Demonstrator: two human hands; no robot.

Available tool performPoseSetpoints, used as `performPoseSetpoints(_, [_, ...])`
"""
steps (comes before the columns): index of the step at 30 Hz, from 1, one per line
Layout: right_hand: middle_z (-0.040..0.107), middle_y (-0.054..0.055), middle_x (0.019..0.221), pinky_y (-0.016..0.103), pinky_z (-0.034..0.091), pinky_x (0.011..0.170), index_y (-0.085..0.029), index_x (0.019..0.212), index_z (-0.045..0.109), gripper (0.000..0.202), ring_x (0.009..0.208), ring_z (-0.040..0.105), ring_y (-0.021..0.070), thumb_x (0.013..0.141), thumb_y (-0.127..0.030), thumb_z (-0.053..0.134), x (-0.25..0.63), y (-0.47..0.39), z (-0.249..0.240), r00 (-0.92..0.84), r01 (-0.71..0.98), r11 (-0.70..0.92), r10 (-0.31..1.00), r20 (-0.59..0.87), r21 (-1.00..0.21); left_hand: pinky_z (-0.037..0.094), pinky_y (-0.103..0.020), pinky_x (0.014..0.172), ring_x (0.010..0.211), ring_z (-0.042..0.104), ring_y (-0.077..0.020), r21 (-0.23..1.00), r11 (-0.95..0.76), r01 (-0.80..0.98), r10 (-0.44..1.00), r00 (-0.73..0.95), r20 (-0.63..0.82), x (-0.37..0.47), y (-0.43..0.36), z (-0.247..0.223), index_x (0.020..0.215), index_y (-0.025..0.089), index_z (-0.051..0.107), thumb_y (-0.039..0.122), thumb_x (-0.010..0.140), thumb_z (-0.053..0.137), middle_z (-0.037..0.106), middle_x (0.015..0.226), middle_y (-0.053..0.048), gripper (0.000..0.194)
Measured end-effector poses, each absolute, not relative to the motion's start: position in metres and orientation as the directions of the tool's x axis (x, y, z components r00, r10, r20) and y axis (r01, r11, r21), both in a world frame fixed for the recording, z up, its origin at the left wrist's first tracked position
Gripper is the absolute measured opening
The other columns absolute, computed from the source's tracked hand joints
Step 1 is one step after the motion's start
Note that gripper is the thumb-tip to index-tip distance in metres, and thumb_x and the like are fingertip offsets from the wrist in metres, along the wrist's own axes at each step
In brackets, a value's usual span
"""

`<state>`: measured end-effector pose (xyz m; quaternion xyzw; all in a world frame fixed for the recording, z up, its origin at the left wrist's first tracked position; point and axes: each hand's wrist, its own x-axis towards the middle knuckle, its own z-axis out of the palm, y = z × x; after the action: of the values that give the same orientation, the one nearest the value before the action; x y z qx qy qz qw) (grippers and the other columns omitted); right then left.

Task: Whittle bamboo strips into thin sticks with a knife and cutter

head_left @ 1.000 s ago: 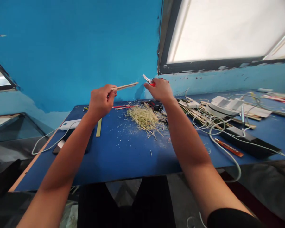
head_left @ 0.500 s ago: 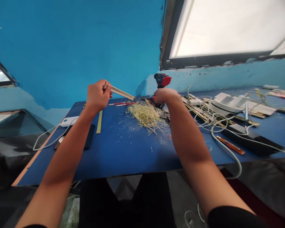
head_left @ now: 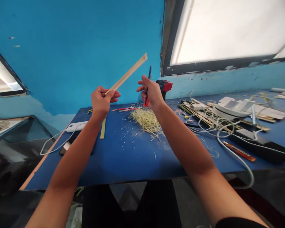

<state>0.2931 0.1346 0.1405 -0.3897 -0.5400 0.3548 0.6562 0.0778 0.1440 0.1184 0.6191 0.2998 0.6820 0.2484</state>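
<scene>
My left hand (head_left: 102, 99) pinches one end of a pale bamboo strip (head_left: 129, 72), which slants up to the right above the table. To its right, my right hand (head_left: 153, 91) grips a black-and-red utility knife (head_left: 149, 73). The knife's dark end points up and its red end shows below the fingers; some fingers are partly extended. Beneath the hands lies a pile of thin bamboo shavings (head_left: 146, 120). Another flat bamboo strip (head_left: 103, 129) lies on the table near my left forearm.
A black-and-red power drill (head_left: 165, 87) stands behind my right hand. On the blue table (head_left: 128, 161) are red pencil-like sticks (head_left: 124, 108), a white power strip (head_left: 76, 126), tangled white cables (head_left: 218, 123), a grey-white model piece (head_left: 232, 107) and an orange-brown stick (head_left: 239, 151).
My right hand has come up and left from beside the drill, with the utility knife now in it. The bamboo strip in my left hand has swung from sloping down to pointing up.
</scene>
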Motion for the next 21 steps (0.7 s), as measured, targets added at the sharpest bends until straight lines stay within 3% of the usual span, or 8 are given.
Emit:
performPoseSetpoints(2, [0.061,-0.001,0.073,0.034,0.03,0.046,-0.026,0.09,0.061,0.055,0.049,0.035,0.0105,0.087,-0.08,0.071,0.295,0.131,0.144,0.191,-0.102,0.467,0.876,0.443,-0.879,0.067,-0.027,0.063,0.081,0.086,-0.0201,0.776,-0.629,-0.053,0.777,-0.074,0.625,0.084,0.141,0.116,0.09,0.026,0.046,0.026,0.093,0.075,0.086,0.088,-0.006,0.029])
performPoseSetpoints(5, [0.054,-0.004,0.068,0.032,0.028,0.046,-0.026,0.08,0.053,0.037,0.048,0.034,0.0095,0.093,-0.053,0.076,0.302,0.132,0.146,0.236,-0.16,0.456,0.879,0.415,-0.875,0.068,-0.028,0.065,0.08,0.085,-0.0199,0.849,-0.508,-0.146,0.858,0.008,0.514,0.093,0.135,0.113,0.087,0.026,0.045,0.018,0.092,0.075,0.086,0.088,-0.007,0.032])
performPoseSetpoints(8, [0.047,-0.006,0.064,0.029,0.025,0.046,-0.026,0.076,0.048,0.033,0.047,0.032,0.0079,0.093,-0.031,0.074,0.306,0.136,0.144,0.224,-0.228,0.438,0.893,0.391,-0.869,0.066,-0.027,0.062,0.07,0.083,-0.0188,0.932,-0.344,-0.113,0.922,0.149,0.358,0.097,0.124,0.116,0.088,0.023,0.048,0.007,0.087,0.076,0.084,0.08,-0.006,0.032])
performPoseSetpoints(12, [0.044,-0.008,0.06,0.028,0.024,0.046,-0.025,0.077,0.051,0.037,0.046,0.031,0.007,0.09,-0.038,0.084,0.3,0.137,0.139,0.04,-0.194,0.422,0.905,0.423,-0.886,0.06,-0.027,0.055,0.064,0.079,-0.0188,0.985,-0.17,0.013,0.915,0.374,0.153,0.099,0.104,0.127,0.115,0.016,0.059,0.003,0.087,0.075,0.083,0.083,-0.007,0.035])
performPoseSetpoints(15, [0.049,-0.005,0.06,0.03,0.026,0.049,-0.025,0.078,0.053,0.041,0.048,0.035,0.009,0.093,-0.051,0.081,0.291,0.133,0.136,-0.091,-0.028,0.431,0.897,0.432,-0.902,0.041,-0.022,0.041,0.043,0.058,-0.0081,0.984,-0.178,0.004,0.918,0.361,0.164,0.103,0.092,0.135,0.148,0.012,0.056,0.01,0.102,0.061,0.075,0.079,0.0,0.047])
performPoseSetpoints(17, [0.054,-0.002,0.062,0.031,0.029,0.054,-0.025,0.08,0.057,0.04,0.054,0.041,0.0126,0.1,-0.057,0.07,0.287,0.129,0.134,-0.081,0.215,0.492,0.87,0.487,-0.844,0.027,-0.021,0.038,0.038,0.041,-0.0042,0.977,-0.215,0.003,0.931,0.303,0.204,0.106,0.088,0.137,0.159,0.018,0.055,0.012,0.107,0.053,0.06,0.07,0.007,0.052])
performPoseSetpoints(21, [0.064,0.007,0.076,0.035,0.026,0.063,-0.024,0.089,0.063,0.045,0.071,0.053,0.0205,0.108,-0.064,0.051,0.284,0.121,0.13,-0.051,0.751,0.461,0.754,0.655,-0.473,0.021,-0.023,0.042,0.041,0.03,-0.006,0.965,-0.259,0.046,0.948,0.205,0.244,0.11,0.087,0.138,0.165,0.03,0.055,0.014,0.11,0.052,0.041,0.063,0.009,0.058])
